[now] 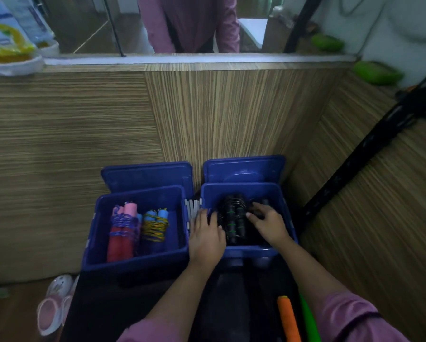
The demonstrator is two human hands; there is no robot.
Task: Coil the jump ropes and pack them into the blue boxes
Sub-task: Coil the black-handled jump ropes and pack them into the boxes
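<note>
My right hand [266, 224] and left hand [205, 234] rest with relaxed fingers on black jump ropes [235, 218] inside the right blue box [289, 218]; rope coils beneath indistinct.

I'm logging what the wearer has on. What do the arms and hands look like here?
Both hands, left hand and right hand, are bare: no gloves, rings or watch visible. The forearms are uncovered too. Loose pink sleeves are pushed up towards the elbows, the right one with a dark band at its cuff.
</note>
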